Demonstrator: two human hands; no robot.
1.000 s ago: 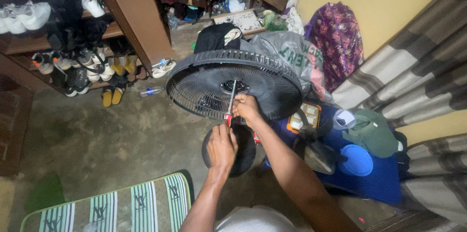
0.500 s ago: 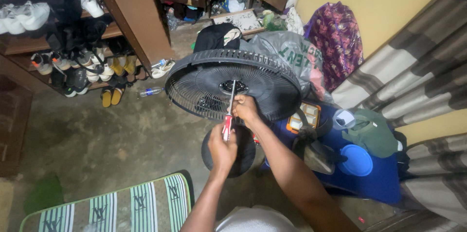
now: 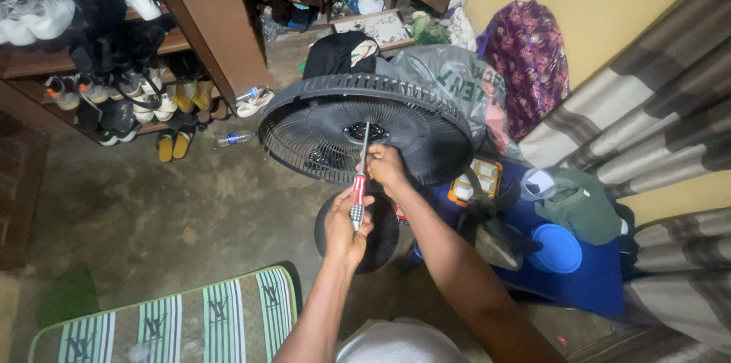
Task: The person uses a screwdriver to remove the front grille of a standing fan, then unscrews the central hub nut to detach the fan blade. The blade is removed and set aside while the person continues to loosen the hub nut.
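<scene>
One screwdriver [image 3: 359, 184], with a red and clear handle and a thin metal shaft, stands near the centre of the frame, its tip pointing up at the hub of a black fan [image 3: 365, 131] that is tilted back on its round base. The left hand [image 3: 346, 222] wraps its grip around the lower handle, fingers pressed around it; the right hand [image 3: 386, 167] pinches the upper handle where the shaft begins. The tool looks light, stiff and smooth, best held at the ridged handle. The single fan looks bulky but fairly light, its plastic grille thin and likely to flex; the outer ring seems the firmest place to hold. Lower left lies one green striped cushion [image 3: 175, 325]. Upper left, a wooden shoe rack [image 3: 171, 42] carries many pairs, too crowded to count. One plastic bottle [image 3: 234, 137] lies on the concrete floor [image 3: 152, 218]. One blue lid [image 3: 557, 247] sits at right.
</scene>
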